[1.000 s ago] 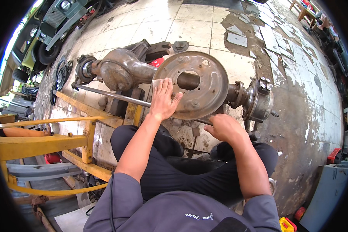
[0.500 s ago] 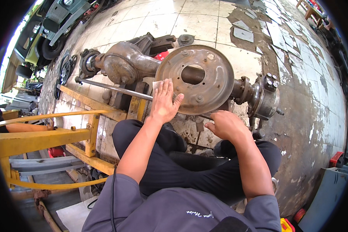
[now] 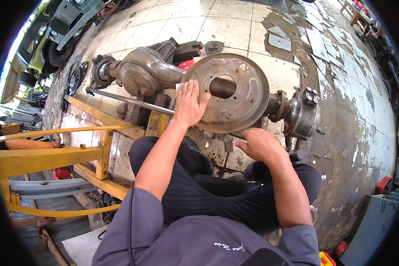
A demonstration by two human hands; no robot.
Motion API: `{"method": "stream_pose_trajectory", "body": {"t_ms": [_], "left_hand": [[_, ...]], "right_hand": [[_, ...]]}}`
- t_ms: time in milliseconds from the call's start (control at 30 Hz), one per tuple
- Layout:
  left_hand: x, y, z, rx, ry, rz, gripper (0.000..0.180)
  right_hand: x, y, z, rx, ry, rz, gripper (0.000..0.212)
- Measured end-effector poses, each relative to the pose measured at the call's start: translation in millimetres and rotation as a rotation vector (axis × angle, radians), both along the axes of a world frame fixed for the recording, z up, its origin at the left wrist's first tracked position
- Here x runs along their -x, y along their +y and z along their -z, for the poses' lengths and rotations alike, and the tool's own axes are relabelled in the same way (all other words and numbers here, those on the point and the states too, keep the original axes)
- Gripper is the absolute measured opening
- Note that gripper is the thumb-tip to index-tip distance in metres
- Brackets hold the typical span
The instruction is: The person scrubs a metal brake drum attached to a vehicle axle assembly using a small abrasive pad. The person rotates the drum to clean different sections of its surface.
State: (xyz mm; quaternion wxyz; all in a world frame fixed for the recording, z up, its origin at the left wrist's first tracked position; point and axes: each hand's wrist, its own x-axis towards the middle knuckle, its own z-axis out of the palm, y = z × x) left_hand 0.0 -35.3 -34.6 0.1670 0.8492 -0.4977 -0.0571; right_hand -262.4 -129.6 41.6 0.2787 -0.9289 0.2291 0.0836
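From where I stand, a yellow metal frame (image 3: 53,160) fills the near left, with another person's forearm (image 3: 29,144) behind its upper bar. Further in, the rusty axle housing (image 3: 139,73) bulges above a long steel rod (image 3: 133,101) that slants down toward the seated worker, and neither has visibly shifted.

The left hand (image 3: 191,105) is what has changed: it has slid a little farther up the left side of the round steel disc (image 3: 249,104). It lies flat, fingers close together and thumb spread, pressing a pale sheet (image 3: 179,87) that peeks out beside the fingertips and has travelled along with it. The disc sits over the axle's tube, which shows through its centre hole, and I see no turn in it. To my eye, that means the sheet covers a fresh patch of rim while the disc stays steady.

The right hand (image 3: 262,144) has barely moved. It is curled at the disc's lower edge, just where the rod comes out; with the fingertips hidden, I can't tell which it grips, if either. Beyond it, the greasy hub (image 3: 300,114) hangs at the axle's right end.
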Motion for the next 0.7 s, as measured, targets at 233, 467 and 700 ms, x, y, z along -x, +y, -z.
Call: {"method": "stream_pose_trajectory", "body": {"t_ms": [233,467,700], "left_hand": [[0.4,-0.9,-3.1,-0.022,0.011,-0.018,0.080],[8.0,-1.9,1.0,-0.002,-0.019,-0.036,0.079],[-11.4,-12.9,-7.1,-0.030,0.025,-0.036,0.081]], "right_hand": [[-4.1,3.1,-6.8,-0.040,0.079,0.006,0.037],[-0.9,0.4,-7.5,-0.036,0.059,0.022,0.036],[-9.0,2.3,-6.7,-0.036,0.085,0.000,0.036]]}}
